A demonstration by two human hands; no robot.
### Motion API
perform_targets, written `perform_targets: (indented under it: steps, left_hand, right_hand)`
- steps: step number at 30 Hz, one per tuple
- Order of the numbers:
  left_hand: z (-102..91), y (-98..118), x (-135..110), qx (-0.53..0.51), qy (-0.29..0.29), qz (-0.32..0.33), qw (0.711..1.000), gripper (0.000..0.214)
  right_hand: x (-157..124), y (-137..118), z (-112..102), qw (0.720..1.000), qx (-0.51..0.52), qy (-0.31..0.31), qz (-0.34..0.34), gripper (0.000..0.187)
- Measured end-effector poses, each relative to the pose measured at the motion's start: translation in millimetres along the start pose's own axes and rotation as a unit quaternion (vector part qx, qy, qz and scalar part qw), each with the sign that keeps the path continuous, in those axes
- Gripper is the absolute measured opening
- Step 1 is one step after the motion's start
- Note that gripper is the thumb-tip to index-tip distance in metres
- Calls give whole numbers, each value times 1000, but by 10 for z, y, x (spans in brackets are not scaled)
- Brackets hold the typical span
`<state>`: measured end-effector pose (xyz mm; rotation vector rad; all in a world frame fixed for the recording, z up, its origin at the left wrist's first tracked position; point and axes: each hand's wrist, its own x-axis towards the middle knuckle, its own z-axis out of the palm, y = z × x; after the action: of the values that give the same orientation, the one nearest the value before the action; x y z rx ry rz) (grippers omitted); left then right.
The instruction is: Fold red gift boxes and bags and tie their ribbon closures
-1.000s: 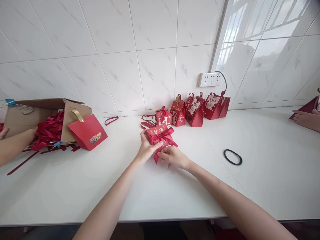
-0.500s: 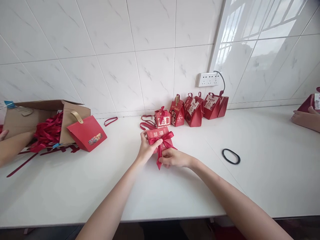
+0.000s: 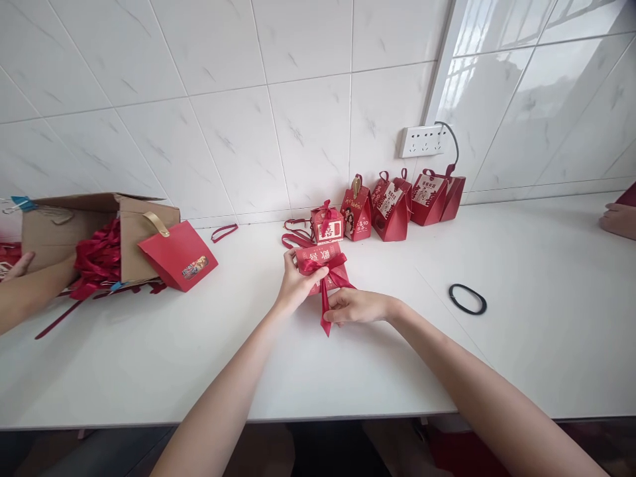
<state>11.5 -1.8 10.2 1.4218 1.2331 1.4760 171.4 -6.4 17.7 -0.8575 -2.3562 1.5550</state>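
While both forearms stretch out over the white counter (image 3: 248, 371), the right hand (image 3: 358, 306) pinches a hanging tail of the red ribbon (image 3: 325, 313) between thumb and forefinger, with its other fingers folded in. Just left of it, the left hand (image 3: 297, 285) clasps the small red gift box (image 3: 322, 257), fingers curled round its side and the thumb pressed on the knot. The box sits tilted at the middle of the counter.

Well right of the box lies a black loop (image 3: 467, 299). Well left of it, a red bag (image 3: 179, 255) leans on a cardboard carton (image 3: 134, 232) stuffed with ribbons, where another person's hand (image 3: 20, 265) rests. Just behind the box stands a bowed box (image 3: 326, 225). Right of that, peaked boxes (image 3: 392, 212) line the tiled wall.
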Motion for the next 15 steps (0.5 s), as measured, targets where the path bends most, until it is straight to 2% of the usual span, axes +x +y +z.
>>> perform_targets:
  steps: [3, 6, 9, 12, 15]
  left_hand:
    - [-13, -11, 4, 6, 5, 5, 1000, 56]
    - [-22, -25, 8, 13, 6, 20, 1000, 55]
    - [-20, -26, 6, 9, 0, 21, 1000, 56]
    - [-15, -16, 4, -1, -2, 13, 1000, 56]
    - [-19, -11, 3, -2, -6, 16, 1000, 56]
  right_hand:
    - [-69, -18, -67, 1000, 7, -14, 4, 27]
    - [-203, -43, -219, 999, 9, -14, 41, 43]
    - [-310, -54, -368, 990, -35, 98, 91, 50]
    - [-310, -35, -423, 964, -77, 223, 124, 50]
    - [-222, -2, -378, 947, -24, 313, 68, 49]
